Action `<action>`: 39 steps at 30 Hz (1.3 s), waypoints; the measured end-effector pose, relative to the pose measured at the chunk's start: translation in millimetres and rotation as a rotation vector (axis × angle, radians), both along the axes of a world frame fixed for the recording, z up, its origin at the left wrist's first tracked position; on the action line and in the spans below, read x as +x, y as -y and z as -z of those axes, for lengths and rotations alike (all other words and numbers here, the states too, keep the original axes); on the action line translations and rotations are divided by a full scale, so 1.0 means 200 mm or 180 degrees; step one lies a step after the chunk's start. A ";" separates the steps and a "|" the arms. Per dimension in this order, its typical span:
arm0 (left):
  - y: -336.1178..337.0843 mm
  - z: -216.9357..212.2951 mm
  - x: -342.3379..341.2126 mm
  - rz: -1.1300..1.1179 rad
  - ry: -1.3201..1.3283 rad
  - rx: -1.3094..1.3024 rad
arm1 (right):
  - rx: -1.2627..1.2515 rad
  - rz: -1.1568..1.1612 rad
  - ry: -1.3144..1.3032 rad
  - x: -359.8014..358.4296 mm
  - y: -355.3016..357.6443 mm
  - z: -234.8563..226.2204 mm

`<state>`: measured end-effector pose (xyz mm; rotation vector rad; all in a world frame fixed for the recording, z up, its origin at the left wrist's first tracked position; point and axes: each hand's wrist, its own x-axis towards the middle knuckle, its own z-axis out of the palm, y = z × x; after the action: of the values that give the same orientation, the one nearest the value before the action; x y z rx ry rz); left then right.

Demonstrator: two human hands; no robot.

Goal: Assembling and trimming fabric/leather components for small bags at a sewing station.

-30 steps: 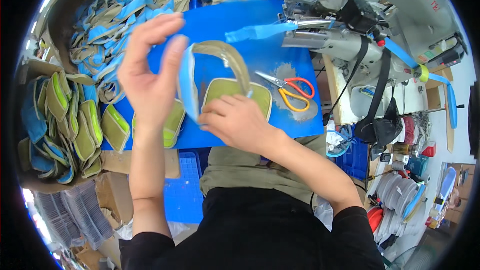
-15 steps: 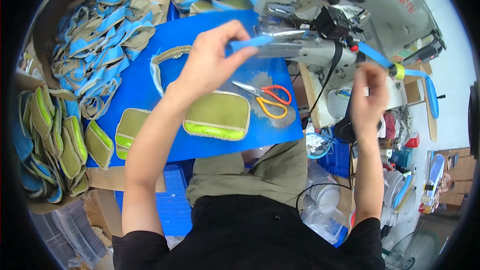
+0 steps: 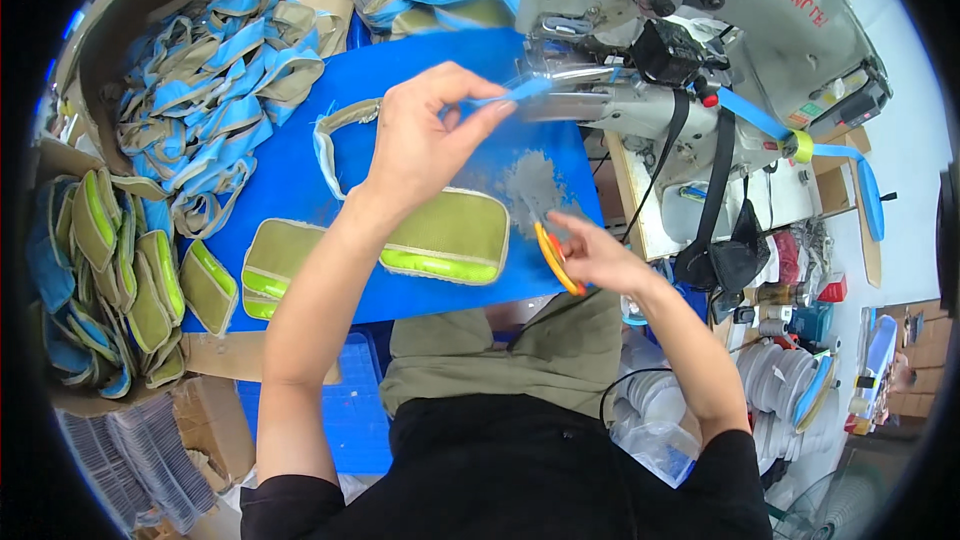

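Pinched between the thumb and fingers of my left hand (image 3: 430, 135) is the end of a blue fabric strip (image 3: 528, 89), blurred where it runs to the sewing machine (image 3: 600, 100). Lower right, my right hand (image 3: 600, 258) has its fingers on the orange and yellow handles of the scissors (image 3: 550, 258); the blades are hard to make out. Below my left hand lies an olive pouch (image 3: 450, 235) with a bright green edge, a second olive pouch (image 3: 280, 255) beside it. A curved tan and blue strip (image 3: 330, 145) rests left of my left wrist.
At the far left a cardboard box (image 3: 95, 60) holds many blue and tan strips (image 3: 215, 80). Stacked olive pouches (image 3: 110, 260) fill another box below. Blue tape (image 3: 750, 112) runs through a yellow guide (image 3: 798, 147) on the machine. A black strap (image 3: 718, 180) hangs from it.
My right hand has come down from beside the machine's tape guide to the scissors on the blue table and gripped their handles. My left hand still pinches the blue strip, slightly lower.
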<state>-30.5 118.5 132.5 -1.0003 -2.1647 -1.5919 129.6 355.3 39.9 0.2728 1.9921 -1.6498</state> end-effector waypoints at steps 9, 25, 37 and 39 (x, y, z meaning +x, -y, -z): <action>0.02 0.00 -0.06 0.0269 -0.0070 0.0028 | -0.0733 0.0376 -0.1237 0.14 0.16 -0.47; 0.04 -0.01 -0.06 0.0305 -0.0321 -0.0130 | -0.0595 0.0690 -0.1369 0.06 0.22 -0.53; 0.04 -0.06 -0.55 -0.1201 -0.0597 0.0215 | -0.1733 0.0888 -0.0915 0.21 0.23 -0.52; 0.00 0.03 -0.40 -0.0304 -0.0110 0.0963 | -0.2077 0.0950 -0.0832 0.21 0.21 -0.57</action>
<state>-109.9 117.8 127.0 -0.8119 -1.8461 -1.7732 172.5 312.8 153.1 0.1134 1.5095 -2.5292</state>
